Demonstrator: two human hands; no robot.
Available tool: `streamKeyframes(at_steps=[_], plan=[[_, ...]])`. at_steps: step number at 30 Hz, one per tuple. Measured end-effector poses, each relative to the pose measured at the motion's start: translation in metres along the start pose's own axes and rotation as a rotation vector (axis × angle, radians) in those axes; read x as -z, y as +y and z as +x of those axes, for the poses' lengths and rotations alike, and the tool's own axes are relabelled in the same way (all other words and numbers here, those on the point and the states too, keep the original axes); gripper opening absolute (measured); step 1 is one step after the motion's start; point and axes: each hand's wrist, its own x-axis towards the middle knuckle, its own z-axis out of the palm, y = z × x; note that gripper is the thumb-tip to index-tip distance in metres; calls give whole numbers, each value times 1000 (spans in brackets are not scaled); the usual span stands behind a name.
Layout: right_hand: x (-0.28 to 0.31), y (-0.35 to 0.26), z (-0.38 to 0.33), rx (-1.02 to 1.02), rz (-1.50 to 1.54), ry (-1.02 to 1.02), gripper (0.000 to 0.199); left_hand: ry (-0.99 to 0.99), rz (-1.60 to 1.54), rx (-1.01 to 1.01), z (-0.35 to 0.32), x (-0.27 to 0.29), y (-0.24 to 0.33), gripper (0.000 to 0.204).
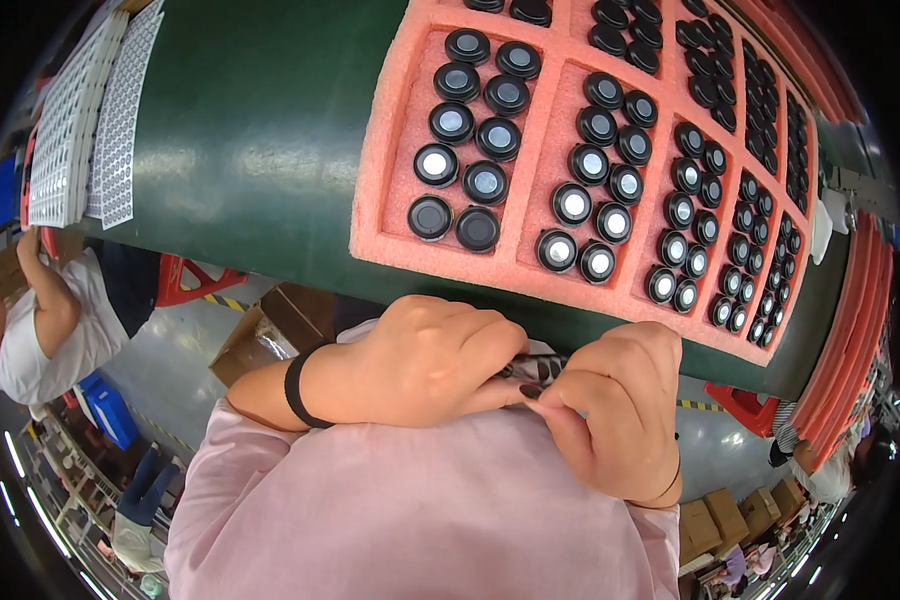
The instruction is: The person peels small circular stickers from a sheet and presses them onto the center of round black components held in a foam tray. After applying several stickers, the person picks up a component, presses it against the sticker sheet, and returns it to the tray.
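Close to my body, at the table's near edge, my two hands meet. My left hand (425, 362) is closed around a light strip with dark round spots (542, 368), which looks like a sheet of stickers. Most of that strip is hidden by the fingers. My right hand (618, 412) is in a pinch beside it, with a small black piece (531, 391) at its thumb and fingertip. Just beyond both hands lies a pink foam tray (365, 215). Its compartments hold black round parts (452, 122), many topped with a pale disc; two nearest ones (477, 229) look dark on top.
The tray rests on a green tabletop (240, 130). White sheets with rows of small round marks (130, 120) are stacked at the far left. Pink foam trays (850, 330) are piled at the right. A co-worker (65, 310) is at the left. A cardboard box (275, 335) stands below the table.
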Motion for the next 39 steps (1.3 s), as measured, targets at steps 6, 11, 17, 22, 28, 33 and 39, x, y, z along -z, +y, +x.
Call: streamKeyframes(at_steps=[6, 11, 17, 22, 28, 33, 39], plan=[[16, 24, 13, -111, 144, 6, 21, 41, 41, -105, 3, 6, -1, 42], [6, 47, 33, -359, 170, 0, 14, 71, 163, -224, 12, 7, -10, 43], [-5, 59, 37, -346, 80, -61, 11, 3, 233, -175, 9, 3, -16, 44], [-8, 61, 38, -306, 21, -54, 11, -15, 278, -153, 10, 1, -17, 45], [-11, 59, 39, -335, 12, -56, 8, -24, 289, -136, 10, -1, -17, 45], [-13, 59, 38, -294, -10, -14, 11, -23, 297, -132, 11, -1, -16, 46], [-16, 60, 37, -265, -39, 9, 12, -14, 301, -130, 11, -2, -16, 46]])
